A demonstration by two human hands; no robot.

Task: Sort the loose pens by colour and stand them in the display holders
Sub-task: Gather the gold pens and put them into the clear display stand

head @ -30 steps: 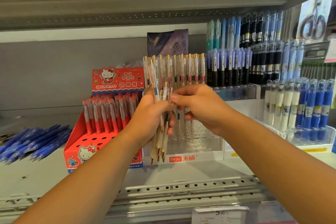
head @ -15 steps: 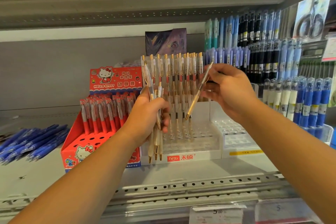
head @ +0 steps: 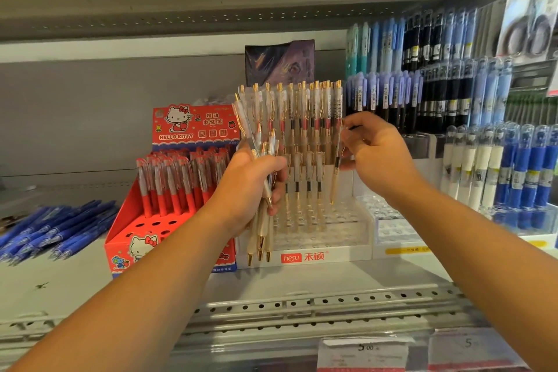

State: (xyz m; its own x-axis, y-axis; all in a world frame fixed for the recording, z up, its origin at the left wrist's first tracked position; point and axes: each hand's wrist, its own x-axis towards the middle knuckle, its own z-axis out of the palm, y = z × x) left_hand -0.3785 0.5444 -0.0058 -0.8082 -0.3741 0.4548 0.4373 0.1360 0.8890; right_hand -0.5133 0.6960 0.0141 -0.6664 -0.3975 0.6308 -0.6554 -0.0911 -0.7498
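Right now the right hand (head: 380, 157) pinches a single pen (head: 334, 181) between thumb and fingertips near its clip end. The tip points down over the right side of the clear holder (head: 347, 229), which stands mid-shelf toward the back. The left hand (head: 250, 190) is curled tight round a bundle of pens (head: 260, 235), whose gold tips poke out below the fist in front of the holder's left end. To seat this one well, I'd line the tip up over a free hole in a row that matches its ink. Then I'd hold the pen near upright and lower it straight, so it doesn't knock the neighbours standing close beside it. The holes are small and see-through, so they are hard to pick out. The pen itself is slim, with a pale cream barrel, gold tip and clip, and a dark band at mid-barrel that looks black rather than red. Pens already in the holder show both red and dark bands. A heap of blue pens (head: 54, 229) lies loose near the left edge of the shelf (head: 302, 281), left of a red box (head: 129, 238) of red pens.
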